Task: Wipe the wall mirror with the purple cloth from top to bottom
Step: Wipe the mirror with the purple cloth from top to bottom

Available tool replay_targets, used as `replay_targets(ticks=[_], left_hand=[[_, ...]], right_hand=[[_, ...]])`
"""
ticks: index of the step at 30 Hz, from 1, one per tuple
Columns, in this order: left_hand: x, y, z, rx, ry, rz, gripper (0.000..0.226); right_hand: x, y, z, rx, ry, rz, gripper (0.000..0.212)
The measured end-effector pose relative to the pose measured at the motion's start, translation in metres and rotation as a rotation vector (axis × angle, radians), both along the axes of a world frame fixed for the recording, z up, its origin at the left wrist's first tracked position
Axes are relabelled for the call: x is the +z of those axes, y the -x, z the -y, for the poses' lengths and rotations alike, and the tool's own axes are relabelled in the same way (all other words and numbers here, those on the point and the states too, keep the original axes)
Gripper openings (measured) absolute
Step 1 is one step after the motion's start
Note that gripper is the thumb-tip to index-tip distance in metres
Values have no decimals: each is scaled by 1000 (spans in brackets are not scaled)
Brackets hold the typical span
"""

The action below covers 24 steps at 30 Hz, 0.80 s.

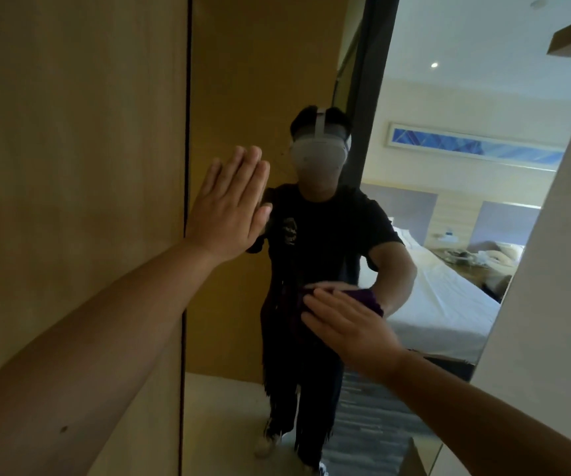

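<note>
The tall wall mirror fills the middle and right of the view and reflects a person in dark clothes and a bedroom. My left hand lies flat, fingers together and pointing up, on the glass near the mirror's left edge. Lower down, my right hand presses the purple cloth flat against the glass at about mid height. Only the cloth's upper right part shows past my fingers; the rest is hidden under the palm.
A wooden wall panel borders the mirror on the left. A pale wall borders the mirror on the right. The reflection shows a white bed, a carpet strip and tiled floor.
</note>
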<state>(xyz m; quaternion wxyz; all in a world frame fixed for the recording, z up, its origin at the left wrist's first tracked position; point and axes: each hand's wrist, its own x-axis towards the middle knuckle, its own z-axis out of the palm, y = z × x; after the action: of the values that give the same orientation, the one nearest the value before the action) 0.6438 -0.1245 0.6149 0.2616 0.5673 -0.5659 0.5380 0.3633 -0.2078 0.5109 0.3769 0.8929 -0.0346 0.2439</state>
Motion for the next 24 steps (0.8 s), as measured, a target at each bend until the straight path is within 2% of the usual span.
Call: replay_targets(ticks=[3, 6, 11, 15, 20, 24], left_hand=[[2, -8, -13, 12, -8, 15, 64], [4, -27, -28, 65, 58, -101, 64], [13, -71, -46, 156, 127, -356, 65], [14, -95, -44, 152, 80, -308, 66], [8, -103, -36, 101, 166, -274, 65], [9, -104, -36, 60, 185, -253, 63]], right_hand=[[43, -9, -3, 106, -66, 212, 49], [96, -24, -10, 141, -60, 328, 42], [174, -65, -24, 112, 28, 390, 54], [214, -100, -28, -27, 59, 419, 72], [193, -122, -28, -54, 91, 445, 68], [109, -122, -28, -1, 72, 299, 74]])
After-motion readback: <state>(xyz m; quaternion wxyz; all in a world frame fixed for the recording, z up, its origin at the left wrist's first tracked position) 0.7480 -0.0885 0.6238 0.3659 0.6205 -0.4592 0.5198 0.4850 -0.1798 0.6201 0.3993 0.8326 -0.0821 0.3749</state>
